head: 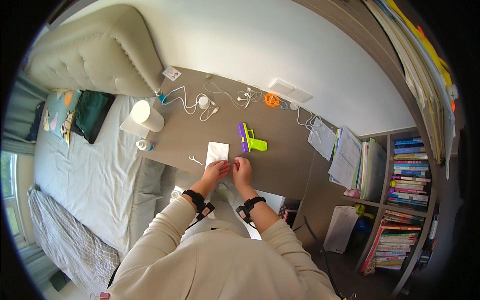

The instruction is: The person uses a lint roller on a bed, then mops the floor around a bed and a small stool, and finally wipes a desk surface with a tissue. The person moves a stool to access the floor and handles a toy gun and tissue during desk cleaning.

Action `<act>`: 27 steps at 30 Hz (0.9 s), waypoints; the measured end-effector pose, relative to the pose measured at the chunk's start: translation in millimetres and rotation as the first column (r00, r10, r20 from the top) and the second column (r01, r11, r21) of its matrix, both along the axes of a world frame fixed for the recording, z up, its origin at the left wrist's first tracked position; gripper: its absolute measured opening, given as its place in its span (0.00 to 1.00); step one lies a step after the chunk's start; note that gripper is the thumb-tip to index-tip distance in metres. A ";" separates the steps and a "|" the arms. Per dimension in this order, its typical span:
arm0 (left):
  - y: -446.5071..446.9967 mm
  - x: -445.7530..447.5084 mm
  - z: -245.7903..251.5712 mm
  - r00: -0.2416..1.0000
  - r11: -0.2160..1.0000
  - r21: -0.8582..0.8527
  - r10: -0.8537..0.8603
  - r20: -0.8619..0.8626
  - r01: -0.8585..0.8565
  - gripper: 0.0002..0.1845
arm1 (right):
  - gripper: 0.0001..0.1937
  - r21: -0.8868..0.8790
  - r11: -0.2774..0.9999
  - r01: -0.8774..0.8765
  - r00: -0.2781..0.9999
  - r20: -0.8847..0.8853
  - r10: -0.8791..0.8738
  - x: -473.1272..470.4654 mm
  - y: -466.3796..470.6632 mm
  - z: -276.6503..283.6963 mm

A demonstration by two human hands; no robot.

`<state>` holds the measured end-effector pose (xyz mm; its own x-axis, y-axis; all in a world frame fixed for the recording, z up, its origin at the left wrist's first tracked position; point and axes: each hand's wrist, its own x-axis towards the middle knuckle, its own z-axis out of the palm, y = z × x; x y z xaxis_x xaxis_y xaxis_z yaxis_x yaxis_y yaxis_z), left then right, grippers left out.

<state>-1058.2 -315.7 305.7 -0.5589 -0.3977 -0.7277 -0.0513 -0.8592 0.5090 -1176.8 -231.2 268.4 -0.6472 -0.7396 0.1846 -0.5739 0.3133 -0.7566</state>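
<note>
My left hand (pixel 217 169) lies at the near end of a white tissue or paper packet (pixel 217 150), covering part of it. Its fingers are extended and lie close together, with nothing seen in them. Just to its right is my right hand (pixel 242 171), fingers curled inward; whether something small is inside cannot be made out. A white dental floss pick (pixel 195 160) rests left of the packet. Beyond my right hand, a purple and green toy pistol (pixel 252 138) lies on the brown desk (pixel 285 165).
At the desk's left stand a white cylinder (pixel 148 116) and a small bottle (pixel 144 145). White cables (pixel 187 101), earphones (pixel 245 95) and an orange ring-shaped object (pixel 272 100) lie along the wall. Papers and folders (pixel 347 157) stand at right, beside a bookshelf (pixel 388 180). A bed (pixel 86 161) is at left.
</note>
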 end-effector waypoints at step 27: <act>7.1 -2.5 -22.5 0.999 0.998 -0.045 -0.043 0.011 0.044 0.18 | 0.09 0.123 0.992 -0.018 1.000 0.019 0.016 -23.6 9.6 4.7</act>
